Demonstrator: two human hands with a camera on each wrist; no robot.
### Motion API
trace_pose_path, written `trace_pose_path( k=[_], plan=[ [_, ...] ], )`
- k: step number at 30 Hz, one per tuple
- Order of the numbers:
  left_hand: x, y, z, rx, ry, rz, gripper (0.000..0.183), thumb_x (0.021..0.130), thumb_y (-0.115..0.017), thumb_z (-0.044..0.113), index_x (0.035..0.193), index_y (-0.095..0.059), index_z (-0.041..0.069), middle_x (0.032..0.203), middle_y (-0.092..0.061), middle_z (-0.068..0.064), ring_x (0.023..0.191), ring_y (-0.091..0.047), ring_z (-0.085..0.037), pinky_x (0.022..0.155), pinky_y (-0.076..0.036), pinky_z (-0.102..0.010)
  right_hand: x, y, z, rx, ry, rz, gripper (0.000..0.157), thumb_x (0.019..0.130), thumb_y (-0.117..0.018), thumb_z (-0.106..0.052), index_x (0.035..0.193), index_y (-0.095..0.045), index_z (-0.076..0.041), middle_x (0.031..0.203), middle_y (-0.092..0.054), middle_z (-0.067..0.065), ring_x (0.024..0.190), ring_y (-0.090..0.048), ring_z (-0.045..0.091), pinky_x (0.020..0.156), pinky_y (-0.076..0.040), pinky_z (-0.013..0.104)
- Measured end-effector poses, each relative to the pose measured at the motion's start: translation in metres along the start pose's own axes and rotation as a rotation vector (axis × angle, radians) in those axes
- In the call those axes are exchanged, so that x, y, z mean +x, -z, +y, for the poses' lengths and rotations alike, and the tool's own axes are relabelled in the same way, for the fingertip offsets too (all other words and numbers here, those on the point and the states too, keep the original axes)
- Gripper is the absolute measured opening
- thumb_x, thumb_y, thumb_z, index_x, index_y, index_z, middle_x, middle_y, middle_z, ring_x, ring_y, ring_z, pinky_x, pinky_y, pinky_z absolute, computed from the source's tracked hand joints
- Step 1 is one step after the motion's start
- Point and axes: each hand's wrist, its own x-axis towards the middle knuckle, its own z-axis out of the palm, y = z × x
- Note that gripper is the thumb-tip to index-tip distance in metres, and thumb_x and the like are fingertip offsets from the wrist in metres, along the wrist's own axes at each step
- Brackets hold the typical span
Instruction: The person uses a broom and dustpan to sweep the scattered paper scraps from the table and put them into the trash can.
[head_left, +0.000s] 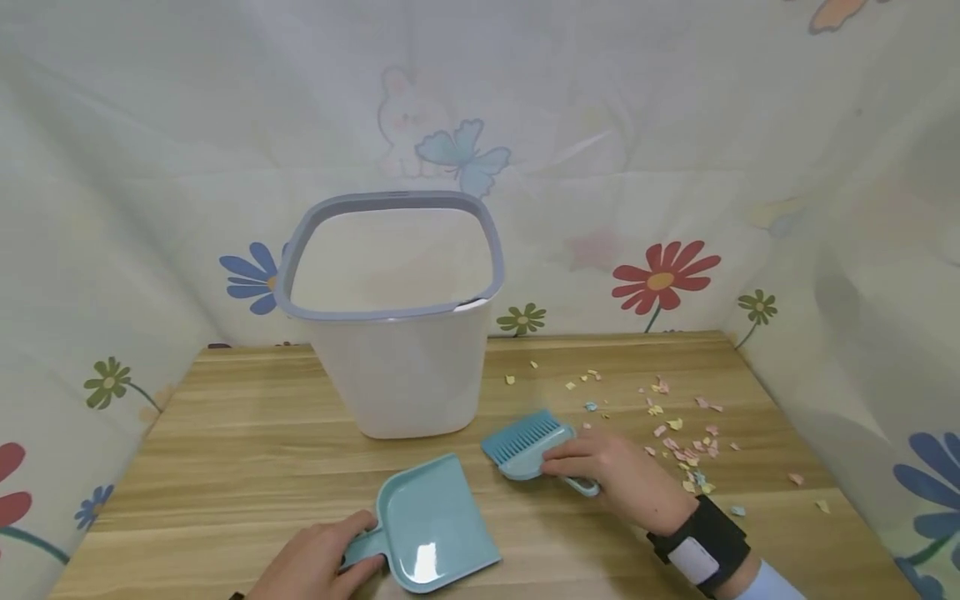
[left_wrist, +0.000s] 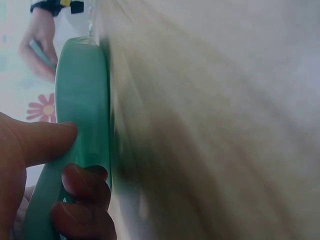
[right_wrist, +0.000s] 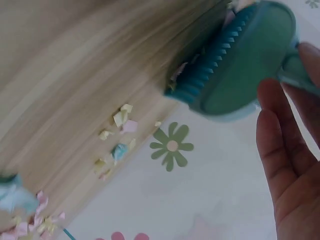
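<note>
A pale blue-green dustpan (head_left: 435, 521) lies on the wooden table, its open edge towards the right. My left hand (head_left: 309, 562) grips its short handle, thumb and curled fingers around it in the left wrist view. To the right and a little farther back is a small brush (head_left: 531, 446) of the same colour, held by my right hand (head_left: 618, 477) at the handle end. Its bristles point left and back in the head view. Small paper scraps (right_wrist: 120, 119) show near the bristles in the right wrist view. The dustpan's tray looks bare in the head view.
A tall white bin (head_left: 416, 375) with a grey rim stands behind the dustpan. Pink, yellow and blue paper scraps (head_left: 684, 455) are scattered over the table's right side. A flowered curtain (head_left: 570, 208) closes off the back and both sides of the table (head_left: 225, 433).
</note>
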Motion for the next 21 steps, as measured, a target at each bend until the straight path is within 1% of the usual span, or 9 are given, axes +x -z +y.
trace_pose_path(
  k=[2, 5, 7, 9, 12, 15, 17, 19, 21],
  plan=[
    [0.001, 0.001, 0.002, 0.029, 0.006, 0.013, 0.043, 0.095, -0.070, 0.054, 0.119, -0.067, 0.020, 0.077, -0.057, 0.018, 0.069, -0.049, 0.004, 0.063, -0.042, -0.022, -0.007, 0.006, -0.005, 0.019, 0.017, -0.006, 0.066, 0.065, -0.085, 0.018, 0.117, -0.079, -0.022, 0.118, -0.075, -0.012, 0.106, -0.065, 0.009, 0.093, -0.058, 0.042],
    [0.004, 0.001, 0.005, 0.075, 0.011, 0.028, 0.049, 0.095, -0.068, 0.057, 0.124, -0.067, 0.017, 0.094, -0.071, 0.011, 0.079, -0.058, 0.002, 0.068, -0.049, -0.025, -0.010, 0.016, -0.007, 0.056, 0.059, 0.068, 0.070, 0.062, -0.085, 0.021, 0.118, -0.079, -0.023, 0.115, -0.075, -0.013, 0.103, -0.064, 0.009, 0.094, -0.058, 0.040],
    [0.006, 0.000, 0.007, 0.110, 0.003, 0.047, 0.051, 0.096, -0.067, 0.057, 0.125, -0.067, 0.016, 0.106, -0.075, 0.005, 0.088, -0.064, -0.001, 0.074, -0.054, -0.029, -0.008, 0.022, -0.007, 0.089, 0.081, 0.157, 0.069, 0.063, -0.086, 0.019, 0.118, -0.078, -0.022, 0.112, -0.075, -0.012, 0.100, -0.064, 0.009, 0.092, -0.056, 0.031],
    [0.010, -0.002, 0.009, 0.135, -0.014, 0.067, 0.050, 0.096, -0.067, 0.057, 0.125, -0.067, 0.016, 0.107, -0.076, 0.004, 0.090, -0.066, -0.002, 0.076, -0.055, -0.030, -0.005, 0.028, -0.005, 0.109, 0.060, 0.260, 0.061, 0.069, -0.087, 0.013, 0.118, -0.077, -0.021, 0.108, -0.075, -0.010, 0.094, -0.065, 0.007, 0.086, -0.053, 0.021],
    [0.015, -0.006, 0.013, 0.149, -0.042, 0.081, 0.046, 0.096, -0.068, 0.055, 0.123, -0.067, 0.019, 0.105, -0.074, 0.010, 0.087, -0.062, 0.002, 0.075, -0.054, -0.029, 0.000, 0.037, -0.001, 0.125, -0.052, 0.368, 0.047, 0.078, -0.085, 0.005, 0.119, -0.077, -0.017, 0.105, -0.076, -0.005, 0.088, -0.069, 0.006, 0.078, -0.053, 0.015],
    [0.020, -0.008, 0.016, 0.141, -0.068, 0.078, 0.042, 0.097, -0.068, 0.053, 0.123, -0.067, 0.020, 0.105, -0.073, 0.012, 0.088, -0.061, 0.004, 0.075, -0.054, -0.029, 0.002, 0.045, 0.002, 0.089, -0.207, 0.438, 0.038, 0.084, -0.082, 0.002, 0.119, -0.076, -0.011, 0.100, -0.078, 0.002, 0.081, -0.071, 0.009, 0.064, -0.055, 0.018],
    [0.022, -0.010, 0.018, 0.132, -0.075, 0.068, 0.042, 0.097, -0.068, 0.053, 0.124, -0.067, 0.020, 0.108, -0.074, 0.011, 0.092, -0.064, 0.003, 0.077, -0.055, -0.029, 0.002, 0.049, 0.005, 0.031, -0.288, 0.456, 0.033, 0.086, -0.080, 0.001, 0.117, -0.076, -0.007, 0.095, -0.079, 0.005, 0.074, -0.071, 0.009, 0.059, -0.056, 0.021],
    [0.025, -0.011, 0.019, 0.115, -0.076, 0.053, 0.040, 0.098, -0.067, 0.053, 0.122, -0.067, 0.021, 0.107, -0.074, 0.012, 0.091, -0.064, 0.003, 0.075, -0.055, -0.028, 0.002, 0.051, 0.008, -0.030, -0.334, 0.468, 0.030, 0.086, -0.079, 0.001, 0.114, -0.075, -0.005, 0.088, -0.077, 0.005, 0.065, -0.064, 0.006, 0.052, -0.051, 0.020],
    [0.027, -0.011, 0.021, 0.099, -0.078, 0.039, 0.038, 0.098, -0.066, 0.054, 0.119, -0.066, 0.022, 0.101, -0.072, 0.014, 0.085, -0.060, 0.005, 0.071, -0.052, -0.026, 0.001, 0.050, 0.010, -0.106, -0.364, 0.444, 0.024, 0.086, -0.079, -0.002, 0.110, -0.075, -0.004, 0.082, -0.074, 0.005, 0.059, -0.056, 0.003, 0.051, -0.048, 0.020]
  ],
)
